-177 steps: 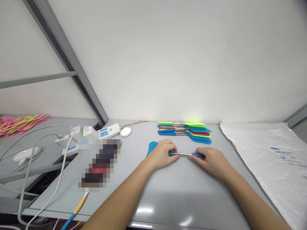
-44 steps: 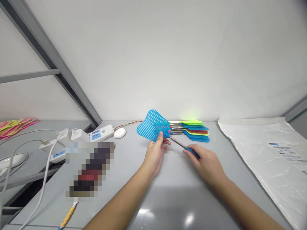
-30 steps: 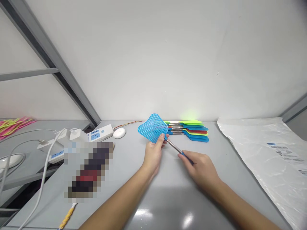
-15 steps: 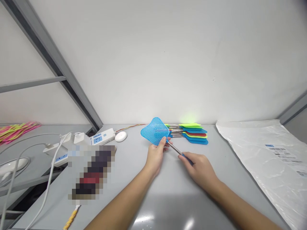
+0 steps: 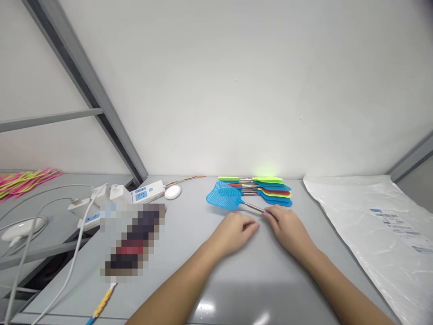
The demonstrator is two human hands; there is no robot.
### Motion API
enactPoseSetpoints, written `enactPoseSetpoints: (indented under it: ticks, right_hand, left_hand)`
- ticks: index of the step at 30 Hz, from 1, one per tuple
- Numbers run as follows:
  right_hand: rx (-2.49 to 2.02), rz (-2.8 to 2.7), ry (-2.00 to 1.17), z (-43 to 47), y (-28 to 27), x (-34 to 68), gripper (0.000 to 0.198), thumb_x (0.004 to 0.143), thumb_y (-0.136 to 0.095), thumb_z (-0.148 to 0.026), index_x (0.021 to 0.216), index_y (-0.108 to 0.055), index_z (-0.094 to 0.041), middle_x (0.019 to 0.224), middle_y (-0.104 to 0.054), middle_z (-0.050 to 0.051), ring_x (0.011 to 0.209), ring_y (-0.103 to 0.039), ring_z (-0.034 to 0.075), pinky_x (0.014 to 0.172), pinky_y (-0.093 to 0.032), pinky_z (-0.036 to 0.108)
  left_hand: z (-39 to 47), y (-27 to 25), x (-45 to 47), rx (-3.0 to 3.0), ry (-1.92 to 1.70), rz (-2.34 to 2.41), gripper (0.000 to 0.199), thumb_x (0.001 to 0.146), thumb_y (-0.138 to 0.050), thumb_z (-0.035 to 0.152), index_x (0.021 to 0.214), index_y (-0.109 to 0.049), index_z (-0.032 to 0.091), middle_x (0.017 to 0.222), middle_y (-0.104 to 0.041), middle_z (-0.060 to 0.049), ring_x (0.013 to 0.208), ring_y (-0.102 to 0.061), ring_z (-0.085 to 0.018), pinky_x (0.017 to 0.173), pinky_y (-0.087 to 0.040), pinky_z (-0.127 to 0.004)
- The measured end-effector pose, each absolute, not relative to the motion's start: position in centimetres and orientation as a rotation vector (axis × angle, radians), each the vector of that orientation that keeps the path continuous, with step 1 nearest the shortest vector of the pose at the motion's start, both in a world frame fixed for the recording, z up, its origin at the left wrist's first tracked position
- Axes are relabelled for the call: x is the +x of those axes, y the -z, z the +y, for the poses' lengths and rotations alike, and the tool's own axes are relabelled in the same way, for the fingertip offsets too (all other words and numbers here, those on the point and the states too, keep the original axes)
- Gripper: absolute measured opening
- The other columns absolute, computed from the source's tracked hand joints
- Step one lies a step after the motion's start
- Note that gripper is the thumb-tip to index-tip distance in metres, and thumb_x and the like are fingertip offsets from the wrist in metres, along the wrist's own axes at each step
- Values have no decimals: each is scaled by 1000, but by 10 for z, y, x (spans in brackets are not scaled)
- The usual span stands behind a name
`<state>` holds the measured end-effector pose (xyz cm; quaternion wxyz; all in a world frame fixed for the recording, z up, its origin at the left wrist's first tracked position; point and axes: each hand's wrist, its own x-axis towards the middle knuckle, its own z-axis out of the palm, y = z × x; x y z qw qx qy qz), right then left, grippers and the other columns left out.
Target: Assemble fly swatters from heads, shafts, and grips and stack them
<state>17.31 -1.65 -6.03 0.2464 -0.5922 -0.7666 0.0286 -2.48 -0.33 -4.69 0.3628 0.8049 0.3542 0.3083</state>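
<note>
A blue fly swatter (image 5: pixel 224 196) with a perforated head and a thin metal shaft is low over the table, its head to the left. My right hand (image 5: pixel 286 225) is closed round the grip end of its handle. Beside the shaft, on the near side, my left hand (image 5: pixel 234 232) rests loosely bent, holding nothing and apart from the swatter. Just behind lies a stack of fly swatters (image 5: pixel 276 193) in blue, red and yellow-green, with metal shafts side by side.
A white plastic mailer (image 5: pixel 365 216) with a printed label covers the right side. To the left are a white power strip (image 5: pixel 149 192) with plugs and cables, a round white device (image 5: pixel 172 192) and a blurred-out dark object (image 5: pixel 133 241). Pink and yellow cords (image 5: pixel 27 183) lie at far left.
My left hand has let go of the swatter's head end and moved down and right. The swatter has been lowered and turned flatter, still in my right hand.
</note>
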Motion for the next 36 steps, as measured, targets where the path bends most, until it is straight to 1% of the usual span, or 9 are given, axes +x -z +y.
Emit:
enactPoseSetpoints:
  ticks: [3, 6, 9, 11, 13, 16, 21, 25, 36]
  right_hand:
    - [-1642, -2106, -9, -15, 64, 177, 27, 96, -37, -32, 96, -62, -23, 92, -66, 3, 83, -60, 17, 70, -37, 30]
    - [-1640, -2128, 24, -16, 64, 177, 26, 96, -39, -33, 94, -63, -23, 90, -66, 3, 82, -60, 17, 70, -35, 30]
    - [-1638, -2136, 23, -18, 62, 175, 25, 96, -40, -34, 94, -63, -24, 87, -64, 2, 80, -58, 17, 71, -34, 31]
    - [-1627, -2144, 16, -19, 61, 175, 25, 96, -40, -34, 94, -63, -24, 87, -64, 2, 80, -57, 17, 72, -34, 32]
    - [-1610, -2154, 13, -21, 59, 174, 24, 96, -41, -34, 95, -63, -24, 88, -63, 2, 81, -57, 17, 73, -34, 32]
    - [-1581, -2154, 20, -22, 57, 172, 24, 96, -42, -35, 96, -63, -24, 89, -63, 3, 83, -57, 17, 73, -34, 32]
    - [-1561, -2175, 31, -23, 56, 169, 27, 96, -40, -35, 96, -64, -23, 87, -62, 4, 82, -57, 18, 73, -34, 33]
    - [-1570, -2196, 22, -23, 57, 169, 27, 96, -40, -34, 95, -64, -23, 85, -62, 3, 80, -57, 18, 73, -34, 33]
    - [-1526, -2239, -54, -26, 56, 159, 23, 97, -41, -32, 99, -61, -22, 89, -63, 3, 84, -56, 17, 76, -34, 33]
  left_hand:
    - [-12, 42, -21, 2421, -769, 835, 30, 91, -45, 30, 71, -66, 20, 65, -64, -3, 61, -52, -15, 58, -34, -28]
    - [-8, 36, -23, 2646, -867, 886, 28, 92, -43, 27, 82, -68, 21, 73, -65, -5, 74, -54, -18, 69, -37, -31]
    - [4, 30, -36, 2723, -1016, 1096, 21, 91, -48, 26, 93, -68, 23, 91, -66, -7, 92, -51, -21, 81, -37, -37]
    - [10, 27, -46, 2730, -1053, 1239, 18, 89, -52, 26, 98, -68, 25, 105, -64, -6, 102, -47, -24, 86, -36, -40]
    - [14, 26, -52, 2748, -1031, 1327, 18, 87, -56, 26, 99, -69, 27, 116, -60, -6, 109, -42, -26, 90, -35, -44]
    - [14, 28, -54, 2791, -978, 1377, 14, 84, -60, 27, 93, -71, 28, 124, -56, -6, 115, -38, -29, 95, -32, -51]
    - [13, 33, -48, 2876, -927, 1375, 13, 84, -60, 26, 81, -73, 29, 126, -55, -5, 114, -40, -30, 101, -24, -60]
    - [13, 36, -47, 2893, -889, 1385, 13, 84, -60, 25, 80, -73, 29, 128, -53, -4, 116, -39, -30, 102, -22, -62]
    - [10, 40, -43, 2843, -834, 1300, 15, 87, -56, 24, 83, -70, 28, 122, -55, -3, 113, -39, -27, 104, -21, -59]
